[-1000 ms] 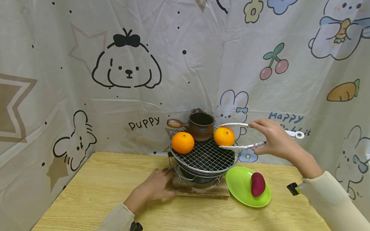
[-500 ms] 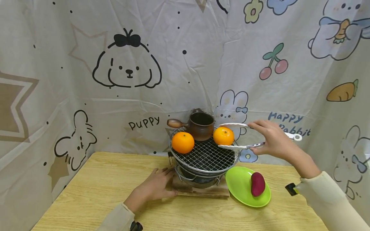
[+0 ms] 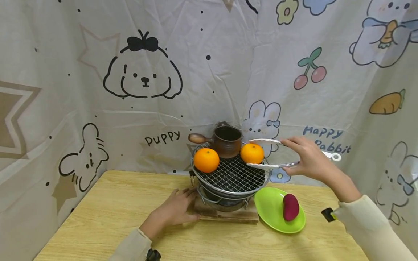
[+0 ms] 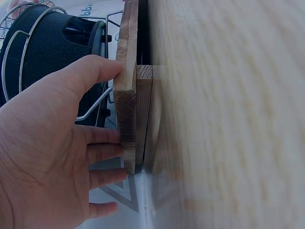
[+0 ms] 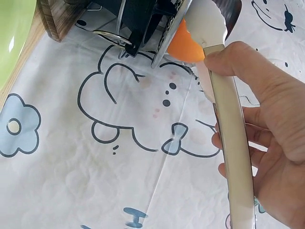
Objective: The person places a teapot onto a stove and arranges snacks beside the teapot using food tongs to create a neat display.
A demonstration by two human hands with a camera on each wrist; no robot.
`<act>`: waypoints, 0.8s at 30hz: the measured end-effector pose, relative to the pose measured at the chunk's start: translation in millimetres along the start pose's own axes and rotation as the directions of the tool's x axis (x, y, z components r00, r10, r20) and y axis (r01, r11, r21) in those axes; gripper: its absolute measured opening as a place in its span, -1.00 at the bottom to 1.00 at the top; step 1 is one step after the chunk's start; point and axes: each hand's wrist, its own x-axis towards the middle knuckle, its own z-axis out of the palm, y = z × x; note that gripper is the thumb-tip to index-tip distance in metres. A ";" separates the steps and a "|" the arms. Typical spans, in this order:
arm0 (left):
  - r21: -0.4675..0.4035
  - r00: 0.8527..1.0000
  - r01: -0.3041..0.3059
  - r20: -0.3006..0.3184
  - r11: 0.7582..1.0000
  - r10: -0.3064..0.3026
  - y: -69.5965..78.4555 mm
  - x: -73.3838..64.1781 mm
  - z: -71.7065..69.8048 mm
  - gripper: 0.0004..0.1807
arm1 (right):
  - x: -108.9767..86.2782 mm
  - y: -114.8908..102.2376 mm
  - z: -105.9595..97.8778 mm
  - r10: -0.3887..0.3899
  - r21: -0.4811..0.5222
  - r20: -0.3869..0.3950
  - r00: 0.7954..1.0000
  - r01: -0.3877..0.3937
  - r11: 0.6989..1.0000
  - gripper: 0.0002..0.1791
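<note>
My right hand grips white-tipped tongs, thumb on one arm and fingers on the other. The tong arms stand spread on either side of an orange on the round wire grill rack; whether they touch it I cannot tell. In the right wrist view, a tong arm partly hides that orange. A second orange sits at the rack's left. My left hand rests against the wooden board under the stove, thumb and extended fingers touching its edge.
A brown clay pot with a side handle stands at the back of the rack. Right of the stove lies a green plate bearing a purple sweet potato. A printed curtain hangs behind the wooden table.
The right orange has rolled slightly, shifting a little left, its stem spot turning backward and left. The tongs and right hand have hardly moved. My left hand stays in place.
</note>
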 end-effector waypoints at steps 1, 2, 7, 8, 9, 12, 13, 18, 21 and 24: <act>0.000 1.000 -0.002 -0.006 1.000 0.002 -0.2 0.1 -0.4 -0.08 | 0.2 0.2 0.0 -0.008 0.001 -0.008 1.000 0.008 1.000 -0.11; 0.000 1.000 -0.004 -0.011 1.000 0.004 -0.4 0.0 -0.7 -0.09 | 0.3 0.2 -0.2 -0.012 0.000 -0.014 1.000 0.012 1.000 -0.10; 0.005 1.000 -0.002 -0.017 1.000 0.002 -1.2 -0.7 -2.2 -0.10 | -1.3 -4.2 -3.3 0.045 0.013 0.018 0.999 -0.045 0.999 -0.04; 0.007 1.000 -0.002 -0.017 1.000 0.002 -1.2 -0.9 -2.5 -0.10 | -2.0 -5.4 -3.9 0.062 0.016 0.030 0.998 -0.062 0.998 -0.04; 0.008 1.000 -0.001 -0.016 1.000 0.002 -1.2 -1.2 -2.7 -0.11 | -2.7 -6.4 -4.5 0.077 0.019 0.041 0.996 -0.078 0.997 -0.03; 0.006 1.000 -0.005 -0.020 1.000 0.005 -0.8 -2.2 -3.2 -0.11 | -4.8 -8.5 -4.9 0.099 0.021 0.061 0.993 -0.100 0.995 -0.02; 0.004 1.000 -0.004 -0.020 1.000 0.004 -0.8 -2.4 -3.1 -0.11 | -5.4 -8.7 -4.7 0.099 0.019 0.061 0.993 -0.100 0.995 -0.02; -0.002 0.999 -0.013 -0.030 1.000 0.013 -0.3 -2.3 -1.1 -0.10 | -8.5 -8.5 -3.6 0.080 0.010 0.041 0.996 -0.081 0.997 -0.02; -0.002 0.999 -0.018 -0.031 1.000 0.018 0.2 -0.9 0.6 -0.10 | -10.5 -8.6 -3.9 0.074 0.009 0.031 0.997 -0.074 0.997 -0.02; -0.001 0.999 -0.022 -0.034 1.000 0.022 0.8 0.1 1.7 -0.10 | -12.2 -8.7 -4.4 0.071 0.007 0.021 0.997 -0.071 0.997 -0.02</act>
